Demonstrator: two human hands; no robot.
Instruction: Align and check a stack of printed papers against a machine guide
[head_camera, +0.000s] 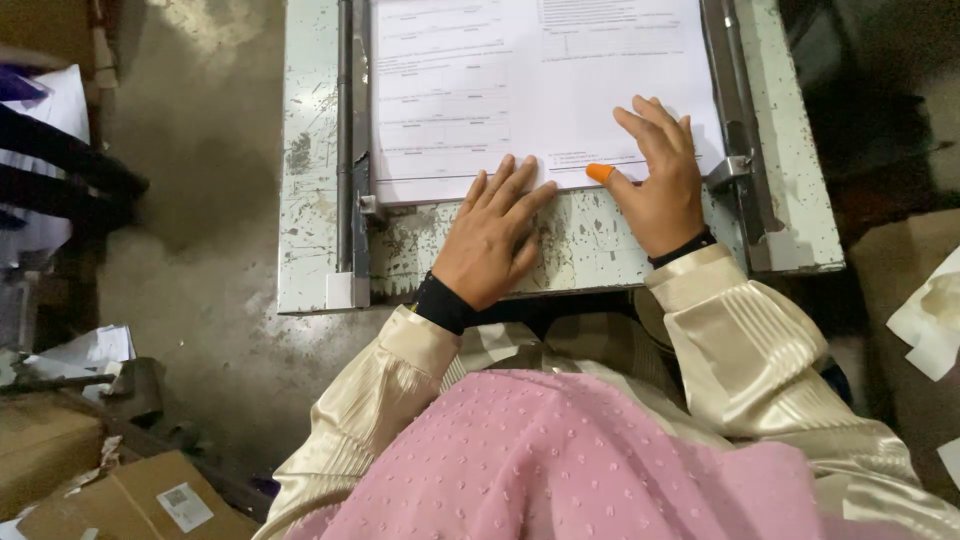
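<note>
A stack of white printed sheets (520, 80) lies on a worn, paint-chipped metal cutter table (310, 200). My left hand (495, 235) rests flat with fingers spread, its fingertips on the near edge of the stack. My right hand (660, 175) presses flat on the lower right corner of the sheets. An orange rubber tip (599, 172) covers its thumb. Neither hand holds anything. My cream sleeves and a pink dotted cloth fill the bottom of the view.
A metal guide rail (345, 130) runs along the left of the sheets, another rail with a clamp (735, 150) along the right. Cardboard boxes (130, 500) and loose paper lie on the concrete floor at left; crumpled paper (930, 320) at right.
</note>
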